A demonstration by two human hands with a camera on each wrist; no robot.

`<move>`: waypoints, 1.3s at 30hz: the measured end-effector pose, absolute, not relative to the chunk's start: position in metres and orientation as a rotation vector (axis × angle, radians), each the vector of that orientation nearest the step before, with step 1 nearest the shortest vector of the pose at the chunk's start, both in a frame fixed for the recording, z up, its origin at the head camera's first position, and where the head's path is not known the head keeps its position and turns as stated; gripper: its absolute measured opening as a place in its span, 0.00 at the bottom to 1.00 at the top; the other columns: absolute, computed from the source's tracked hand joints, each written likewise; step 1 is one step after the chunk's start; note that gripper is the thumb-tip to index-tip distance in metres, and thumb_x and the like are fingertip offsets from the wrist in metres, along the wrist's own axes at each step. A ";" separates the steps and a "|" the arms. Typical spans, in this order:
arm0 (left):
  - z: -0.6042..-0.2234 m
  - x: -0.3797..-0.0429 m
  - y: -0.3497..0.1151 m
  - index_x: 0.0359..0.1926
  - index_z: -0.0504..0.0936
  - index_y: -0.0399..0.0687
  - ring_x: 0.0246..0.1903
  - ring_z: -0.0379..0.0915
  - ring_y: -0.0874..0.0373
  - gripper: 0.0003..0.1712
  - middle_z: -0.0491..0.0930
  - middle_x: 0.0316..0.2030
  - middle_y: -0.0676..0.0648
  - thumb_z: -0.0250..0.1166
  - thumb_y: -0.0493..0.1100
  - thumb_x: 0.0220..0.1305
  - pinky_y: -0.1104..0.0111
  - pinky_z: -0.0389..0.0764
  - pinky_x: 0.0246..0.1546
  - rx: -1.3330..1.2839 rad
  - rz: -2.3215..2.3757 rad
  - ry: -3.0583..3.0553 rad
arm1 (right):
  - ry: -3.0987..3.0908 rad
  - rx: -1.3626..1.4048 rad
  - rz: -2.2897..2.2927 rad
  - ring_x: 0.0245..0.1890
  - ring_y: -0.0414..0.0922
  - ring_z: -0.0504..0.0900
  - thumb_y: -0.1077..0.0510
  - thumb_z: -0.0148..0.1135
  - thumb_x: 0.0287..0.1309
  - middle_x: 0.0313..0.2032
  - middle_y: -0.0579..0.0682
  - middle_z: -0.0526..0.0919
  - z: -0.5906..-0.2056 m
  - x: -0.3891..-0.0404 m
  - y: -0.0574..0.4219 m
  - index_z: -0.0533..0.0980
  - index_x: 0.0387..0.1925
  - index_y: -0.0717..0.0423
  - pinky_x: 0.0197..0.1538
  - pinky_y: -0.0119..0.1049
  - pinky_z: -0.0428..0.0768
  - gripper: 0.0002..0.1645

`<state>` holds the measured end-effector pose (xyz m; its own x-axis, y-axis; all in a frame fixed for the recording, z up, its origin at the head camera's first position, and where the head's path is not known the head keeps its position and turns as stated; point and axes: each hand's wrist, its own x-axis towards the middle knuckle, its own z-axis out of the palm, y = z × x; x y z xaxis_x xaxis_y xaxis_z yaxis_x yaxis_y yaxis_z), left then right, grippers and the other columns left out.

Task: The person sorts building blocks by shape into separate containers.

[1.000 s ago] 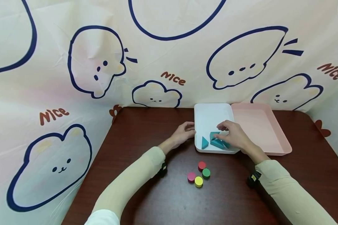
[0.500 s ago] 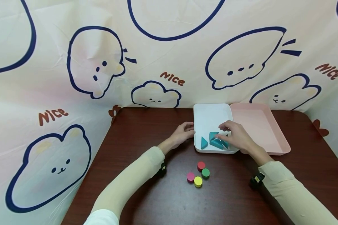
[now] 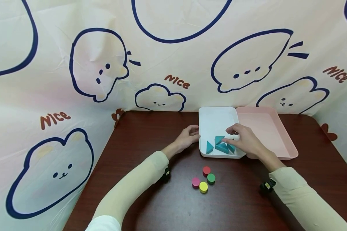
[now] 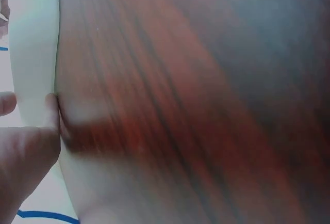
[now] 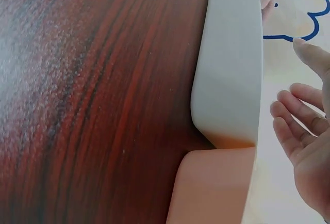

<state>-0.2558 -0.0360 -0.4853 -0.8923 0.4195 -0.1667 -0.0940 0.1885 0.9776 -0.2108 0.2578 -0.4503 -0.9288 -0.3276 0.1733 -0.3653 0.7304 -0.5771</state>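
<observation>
My left hand (image 3: 187, 137) rests against the left side of the white tray (image 3: 218, 118); in the left wrist view its thumb (image 4: 52, 113) touches the tray's outer wall. Several teal triangular blocks (image 3: 222, 148) lie in the near half of that tray, one apart from the others at the left. Above the tray's near right part hovers my right hand (image 3: 247, 139), partly covering the blocks at the right. Its fingers are spread and loosely bent in the right wrist view, and nothing shows between them and the thumb (image 5: 312, 56).
A pink tray (image 3: 263, 128) stands directly right of the white one. In front of the trays, on the dark wooden table (image 3: 167, 208), sit red (image 3: 206, 171), green (image 3: 211, 178), magenta (image 3: 195, 183) and yellow (image 3: 203, 187) discs. A printed cloth (image 3: 156, 70) hangs behind the table.
My right hand has shifted slightly to the right over the white tray, so more of the teal blocks shows. The left hand stays at the tray's side.
</observation>
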 end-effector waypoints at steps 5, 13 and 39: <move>-0.482 -0.257 -0.038 0.78 0.64 0.40 0.72 0.70 0.47 0.30 0.69 0.72 0.38 0.60 0.38 0.80 0.58 0.76 0.68 0.368 1.706 2.118 | -2.875 0.566 0.976 0.52 0.57 0.82 0.45 0.78 0.63 0.52 0.59 0.85 -0.448 -0.206 0.260 0.81 0.58 0.62 0.58 0.59 0.84 0.32; -0.463 -0.260 -0.048 0.79 0.62 0.39 0.69 0.73 0.46 0.34 0.68 0.73 0.37 0.62 0.41 0.80 0.59 0.80 0.63 0.340 1.708 2.113 | -2.897 0.544 0.949 0.54 0.59 0.82 0.44 0.78 0.62 0.53 0.60 0.85 -0.441 -0.203 0.264 0.80 0.61 0.62 0.58 0.60 0.83 0.34; -0.429 -0.216 -0.048 0.75 0.70 0.42 0.69 0.72 0.46 0.33 0.73 0.71 0.44 0.69 0.46 0.75 0.60 0.74 0.70 0.909 1.218 2.489 | -2.766 0.492 0.983 0.54 0.59 0.82 0.44 0.76 0.64 0.55 0.59 0.84 -0.429 -0.182 0.292 0.78 0.62 0.62 0.59 0.63 0.81 0.34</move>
<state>-0.2160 -0.0479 -0.4285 -0.7830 0.6185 0.0664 0.4319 0.4637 0.7736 -0.1819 0.2919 -0.4293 -0.9322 -0.2509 0.2609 -0.3592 0.7291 -0.5825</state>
